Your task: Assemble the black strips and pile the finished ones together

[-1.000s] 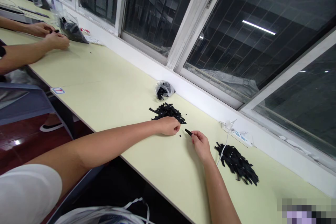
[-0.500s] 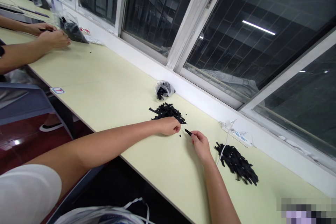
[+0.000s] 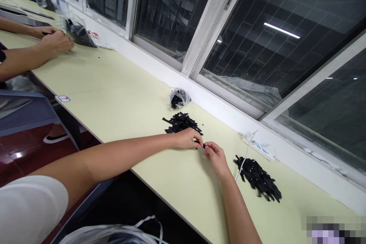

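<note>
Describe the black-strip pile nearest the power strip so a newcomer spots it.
On the pale yellow table, below the windows, find the white power strip. Nearer the viewer, right of the right hand, lies the pile of black strips. Unlike the other pile, it has a white cable across its left end.

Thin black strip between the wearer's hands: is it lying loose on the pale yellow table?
No, the right hand pinches the thin black strip.
</note>
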Demonstrator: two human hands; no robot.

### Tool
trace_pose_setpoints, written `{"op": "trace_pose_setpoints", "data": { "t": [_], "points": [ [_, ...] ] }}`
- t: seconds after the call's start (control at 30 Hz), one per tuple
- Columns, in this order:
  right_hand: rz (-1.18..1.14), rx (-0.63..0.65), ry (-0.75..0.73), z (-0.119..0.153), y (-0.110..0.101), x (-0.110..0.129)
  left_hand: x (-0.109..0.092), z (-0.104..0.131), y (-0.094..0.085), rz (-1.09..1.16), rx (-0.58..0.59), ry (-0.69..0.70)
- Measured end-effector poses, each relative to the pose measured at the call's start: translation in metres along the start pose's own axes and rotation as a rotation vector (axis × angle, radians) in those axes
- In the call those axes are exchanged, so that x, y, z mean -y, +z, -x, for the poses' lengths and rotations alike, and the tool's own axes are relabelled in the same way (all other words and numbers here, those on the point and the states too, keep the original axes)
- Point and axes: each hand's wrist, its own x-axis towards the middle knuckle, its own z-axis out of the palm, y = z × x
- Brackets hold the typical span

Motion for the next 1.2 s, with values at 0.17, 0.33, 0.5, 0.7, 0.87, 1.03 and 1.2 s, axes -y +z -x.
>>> {"op": "trace_pose_setpoints", "data": {
  "t": [0.17,0.33,0.5,0.7,0.87,1.03,1.2],
  "points": [
    [-0.018,-0.008,0.023,0.0,0.0,-0.002,-0.004,0.001,-0.001,-0.024,-0.034,-0.053],
    [0.005,-0.004,0.037,0.001,0.0,0.0,-0.008,0.001,-0.001,-0.021,-0.063,-0.08],
    [0.014,-0.002,0.012,0.002,0.001,0.003,-0.01,0.002,-0.001,-0.059,-0.073,-0.057],
    [-0.004,-0.018,-0.002,0.0,0.001,0.0,-0.012,0.002,-0.001,-0.179,-0.04,0.035],
    [-0.019,-0.013,-0.026,0.0,0.003,0.001,-0.014,0.002,-0.001,-0.251,-0.027,0.098],
    [0.033,-0.017,-0.08,0.002,0.004,0.004,-0.016,0.003,0.001,-0.202,-0.045,0.078],
    [0.096,-0.051,-0.101,0.003,0.005,0.002,-0.014,0.003,0.006,-0.08,-0.074,-0.006]
  ]
}}
